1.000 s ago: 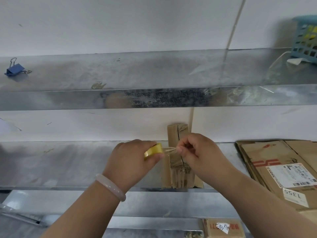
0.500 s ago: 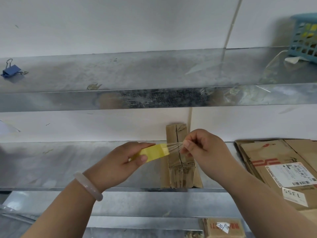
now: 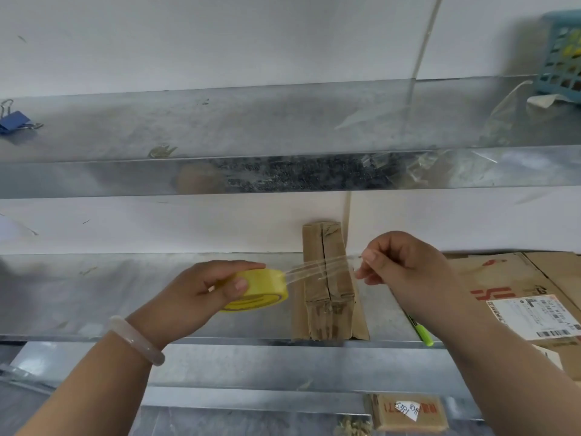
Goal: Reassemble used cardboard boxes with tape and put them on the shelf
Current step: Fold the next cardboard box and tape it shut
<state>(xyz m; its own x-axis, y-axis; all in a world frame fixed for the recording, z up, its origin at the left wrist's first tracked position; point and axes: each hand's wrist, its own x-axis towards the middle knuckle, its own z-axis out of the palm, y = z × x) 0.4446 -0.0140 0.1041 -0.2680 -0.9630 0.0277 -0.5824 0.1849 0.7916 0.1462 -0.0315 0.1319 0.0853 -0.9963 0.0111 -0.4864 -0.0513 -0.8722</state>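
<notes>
Galvanised metal shelving against a white wall filled the view, seen from the head camera.

Nearest, on the lowest shelf: a small cardboard parcel with a handwritten white sticker, lying flat below the right forearm.

Left hand, pale bracelet on the wrist, grasped a yellow tape roll – thumb on the near face, fingers over the top. The roll was held just above the middle shelf, left of centre.

Right hand pinched the free end of a clear tape strip between thumb and forefinger; the other fingers were curled. The strip ran taut between the two hands and had split lengthwise into several narrow strands.

Behind the strip, a narrow taped cardboard box stood on end on the middle shelf, its top against the wall. Whether the strip touched the box could not be told.

To the right of the box, a green marker lay at the shelf's front edge, partly hidden by the right forearm. Further right lay flattened cardboard bearing a shipping label.

Upper shelf, farthest – a blue binder clip at far left, clear plastic scraps toward the right, and a blue lattice basket at the right edge.
</notes>
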